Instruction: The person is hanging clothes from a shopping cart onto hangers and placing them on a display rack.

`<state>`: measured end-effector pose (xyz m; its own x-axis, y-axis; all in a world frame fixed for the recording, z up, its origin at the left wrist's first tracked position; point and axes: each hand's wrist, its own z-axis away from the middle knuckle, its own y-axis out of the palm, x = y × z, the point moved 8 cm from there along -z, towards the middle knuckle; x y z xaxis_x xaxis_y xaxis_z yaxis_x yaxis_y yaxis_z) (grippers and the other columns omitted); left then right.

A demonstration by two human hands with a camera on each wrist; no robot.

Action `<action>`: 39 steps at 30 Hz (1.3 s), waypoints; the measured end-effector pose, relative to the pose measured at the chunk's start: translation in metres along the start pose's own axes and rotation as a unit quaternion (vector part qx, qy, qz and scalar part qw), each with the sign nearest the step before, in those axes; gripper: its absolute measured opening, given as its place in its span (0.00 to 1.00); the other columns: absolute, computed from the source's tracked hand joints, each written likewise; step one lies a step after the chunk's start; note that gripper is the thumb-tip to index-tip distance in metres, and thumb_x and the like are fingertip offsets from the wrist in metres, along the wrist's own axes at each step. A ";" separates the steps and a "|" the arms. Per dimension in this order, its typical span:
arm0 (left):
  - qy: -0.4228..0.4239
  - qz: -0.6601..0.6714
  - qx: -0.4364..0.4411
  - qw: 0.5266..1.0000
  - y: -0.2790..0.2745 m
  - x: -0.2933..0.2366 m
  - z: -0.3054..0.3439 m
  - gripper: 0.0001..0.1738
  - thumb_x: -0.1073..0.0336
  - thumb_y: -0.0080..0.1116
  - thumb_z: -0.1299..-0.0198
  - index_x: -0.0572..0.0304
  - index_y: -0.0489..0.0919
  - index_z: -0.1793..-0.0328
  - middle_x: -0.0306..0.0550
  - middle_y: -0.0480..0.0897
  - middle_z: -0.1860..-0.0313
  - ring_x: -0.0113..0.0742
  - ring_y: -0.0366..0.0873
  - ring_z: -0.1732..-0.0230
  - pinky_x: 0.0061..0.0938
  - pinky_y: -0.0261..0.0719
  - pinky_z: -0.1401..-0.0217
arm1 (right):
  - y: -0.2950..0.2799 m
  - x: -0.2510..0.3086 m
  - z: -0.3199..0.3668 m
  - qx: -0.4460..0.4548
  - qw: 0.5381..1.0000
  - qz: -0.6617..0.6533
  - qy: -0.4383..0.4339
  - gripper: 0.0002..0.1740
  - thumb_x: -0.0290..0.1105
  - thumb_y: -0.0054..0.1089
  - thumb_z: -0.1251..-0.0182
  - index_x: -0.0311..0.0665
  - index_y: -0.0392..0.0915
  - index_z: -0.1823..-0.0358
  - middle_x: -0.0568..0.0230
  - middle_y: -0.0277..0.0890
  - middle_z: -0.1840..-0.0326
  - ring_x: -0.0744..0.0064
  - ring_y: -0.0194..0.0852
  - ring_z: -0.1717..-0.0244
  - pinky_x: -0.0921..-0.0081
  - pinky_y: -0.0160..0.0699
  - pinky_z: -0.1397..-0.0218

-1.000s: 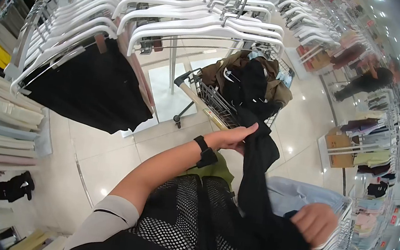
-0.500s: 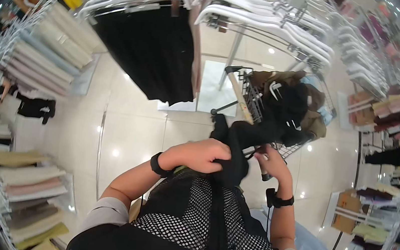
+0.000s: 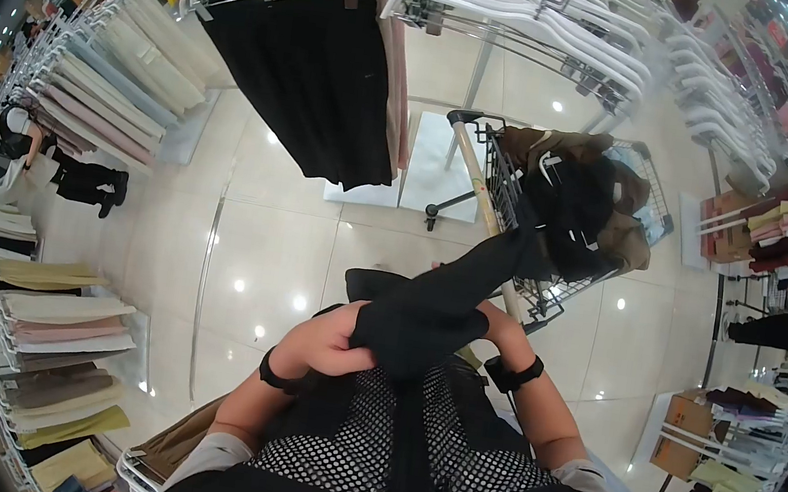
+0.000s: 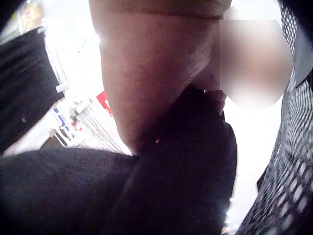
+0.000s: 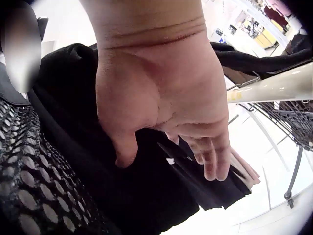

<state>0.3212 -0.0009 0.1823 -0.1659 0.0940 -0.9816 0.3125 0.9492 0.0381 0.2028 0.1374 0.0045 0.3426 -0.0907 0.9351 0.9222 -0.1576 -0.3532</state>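
A black garment [image 3: 425, 315], with a long narrow part like a leg or sleeve, stretches from in front of my chest to the shopping cart [image 3: 492, 184]. My left hand [image 3: 327, 342] grips its near left end, thumb on top and the other fingers under the cloth. The black cloth [image 4: 181, 166] fills the lower part of the left wrist view. On the other side, my right hand [image 3: 503, 328] is partly covered by the garment in the head view. The right wrist view shows that hand [image 5: 166, 98] with fingers loosely extended and thumb apart, against the black cloth.
In the cart lies a heap of brown and black clothes [image 3: 569, 199] with a white hanger among them. White hangers [image 3: 523, 24] and black trousers [image 3: 306, 85] hang on the rack ahead. Clothing racks line both sides; a person [image 3: 76, 169] stands far left.
The garment has been drawn up and spread between the hands in front of the chest. My right hand came from low right to the cart side, then nearer, under the cloth.
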 end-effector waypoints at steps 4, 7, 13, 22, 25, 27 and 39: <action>-0.079 -0.158 -0.012 0.984 -0.006 0.032 0.011 0.15 0.72 0.58 0.45 0.66 0.80 0.50 0.57 0.84 0.55 0.58 0.82 0.54 0.42 0.79 0.48 | 0.007 -0.036 0.003 -0.057 0.992 -0.112 -0.030 0.36 0.33 0.68 0.31 0.34 0.66 0.23 0.56 0.70 0.24 0.66 0.68 0.27 0.64 0.66 0.22; -0.168 -0.208 -0.022 0.963 -0.016 0.055 0.030 0.16 0.72 0.59 0.45 0.65 0.80 0.49 0.58 0.84 0.58 0.59 0.82 0.56 0.41 0.80 0.52 | -0.004 0.005 0.000 -0.099 0.968 -0.188 0.130 0.24 0.28 0.61 0.26 0.30 0.74 0.31 0.60 0.80 0.37 0.72 0.75 0.37 0.68 0.77 0.34; -0.171 -0.248 0.014 0.953 -0.004 0.068 0.020 0.15 0.72 0.60 0.43 0.63 0.80 0.48 0.57 0.83 0.59 0.61 0.81 0.56 0.43 0.80 0.53 | 0.033 -0.021 -0.009 -0.014 0.960 -0.217 0.174 0.31 0.26 0.58 0.38 0.31 0.73 0.30 0.52 0.79 0.35 0.65 0.75 0.33 0.68 0.75 0.30; -0.164 -0.076 -0.107 0.978 -0.058 0.057 0.010 0.18 0.73 0.58 0.36 0.71 0.81 0.40 0.55 0.85 0.45 0.48 0.81 0.40 0.37 0.74 0.33 | 0.067 -0.047 -0.008 0.084 0.902 -0.242 0.348 0.23 0.36 0.61 0.32 0.27 0.80 0.42 0.53 0.86 0.52 0.62 0.85 0.54 0.64 0.81 0.47; -0.283 -0.228 -0.051 0.930 -0.097 0.106 0.001 0.22 0.68 0.55 0.28 0.67 0.75 0.31 0.54 0.85 0.42 0.46 0.83 0.45 0.36 0.79 0.40 | 0.024 0.026 -0.037 0.076 0.964 -0.124 0.224 0.20 0.36 0.57 0.29 0.21 0.81 0.54 0.49 0.84 0.65 0.65 0.83 0.65 0.65 0.78 0.62; -0.370 -0.308 0.006 0.876 -0.121 0.155 0.012 0.22 0.67 0.54 0.28 0.66 0.73 0.30 0.54 0.85 0.42 0.46 0.84 0.47 0.37 0.80 0.43 | -0.030 0.032 -0.029 0.031 0.966 -0.009 0.255 0.21 0.39 0.56 0.27 0.22 0.79 0.67 0.48 0.77 0.77 0.64 0.79 0.72 0.62 0.75 0.65; -0.419 -0.187 -0.078 0.885 -0.253 0.436 0.137 0.22 0.63 0.57 0.32 0.58 0.77 0.33 0.54 0.88 0.49 0.46 0.87 0.52 0.36 0.83 0.48 | -0.309 0.146 0.310 -0.855 0.350 0.338 0.178 0.25 0.45 0.53 0.20 0.22 0.79 0.54 0.38 0.84 0.62 0.47 0.83 0.62 0.55 0.82 0.59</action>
<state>0.2981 -0.2415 -0.2813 0.5427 -0.4293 -0.7219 0.2388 0.9029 -0.3574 0.0237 0.4776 0.2589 0.0536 -0.7444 0.6656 -0.9093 -0.3119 -0.2756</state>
